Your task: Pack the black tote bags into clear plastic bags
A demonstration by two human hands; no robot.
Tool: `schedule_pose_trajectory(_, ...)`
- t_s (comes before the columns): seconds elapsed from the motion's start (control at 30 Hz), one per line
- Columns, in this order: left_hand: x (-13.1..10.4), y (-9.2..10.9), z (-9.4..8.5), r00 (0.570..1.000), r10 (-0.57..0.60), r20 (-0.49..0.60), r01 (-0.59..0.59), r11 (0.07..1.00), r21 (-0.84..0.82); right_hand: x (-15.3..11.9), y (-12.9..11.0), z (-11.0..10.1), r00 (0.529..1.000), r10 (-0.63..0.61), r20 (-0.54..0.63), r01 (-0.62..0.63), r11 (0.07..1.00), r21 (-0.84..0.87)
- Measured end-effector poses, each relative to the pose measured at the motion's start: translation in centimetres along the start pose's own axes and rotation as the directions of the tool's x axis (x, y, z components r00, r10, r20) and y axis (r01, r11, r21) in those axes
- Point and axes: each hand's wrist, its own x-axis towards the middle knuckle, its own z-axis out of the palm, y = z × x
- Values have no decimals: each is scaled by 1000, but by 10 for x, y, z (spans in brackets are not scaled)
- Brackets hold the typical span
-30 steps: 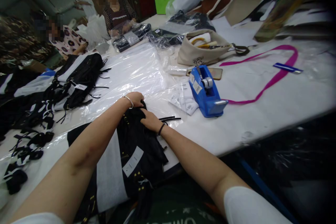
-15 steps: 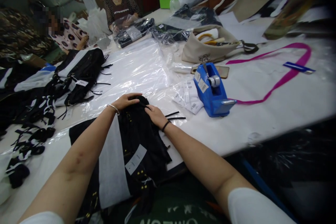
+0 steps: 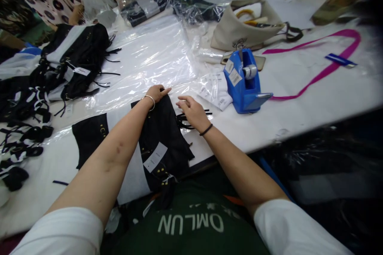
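A folded black garment (image 3: 163, 127) lies at the table's near edge, with a white strip (image 3: 131, 175) around its middle, a white tag (image 3: 155, 157) and black cords at its right side. My left hand (image 3: 157, 92) rests on the garment's far edge, its index finger stretched toward the right. Just right of that edge, my right hand (image 3: 193, 112) hovers near the cords, fingers apart and holding nothing.
Clear plastic bags (image 3: 158, 53) lie beyond the garment. A blue tape dispenser (image 3: 243, 81), beige pouch (image 3: 245, 28) and pink ribbon (image 3: 323, 73) are at the right. More black garments (image 3: 77, 55) lie left. Two people are across the table.
My right hand has come off the garment and moved right, its fingers opening. My left hand has shifted slightly right along the far edge, which now lies flatter. The view has tilted down.
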Motion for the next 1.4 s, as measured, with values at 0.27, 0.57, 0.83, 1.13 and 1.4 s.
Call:
schedule_pose_trajectory(0.27, -5, 9, -2, 996, -84, -16, 83, 996, -33, -101, -32, 3, 979, -8, 202, 91, 910, -405)
schedule_pose_trajectory(0.57, -10, 15, -10, 994, -103, 37, 107, 990, -96, -107, 1, -5, 945, 197, 261, -103, 937, -333)
schedule_pose_trajectory(0.83, -28, -8, -29, 984, 91, 154, -31, 935, -352, -112, 2, 2, 958, 185, 219, -104, 937, -335)
schedule_pose_trajectory(1.13, 2, 15, 6, 991, -123, 46, 130, 966, -223, -78, -41, -7, 978, 55, 200, 77, 799, -597)
schedule_pose_trajectory(1.4, -34, -35, -55, 928, -296, -225, 84, 756, -649, 57, -63, 65, 927, -369, 69, 344, 762, -548)
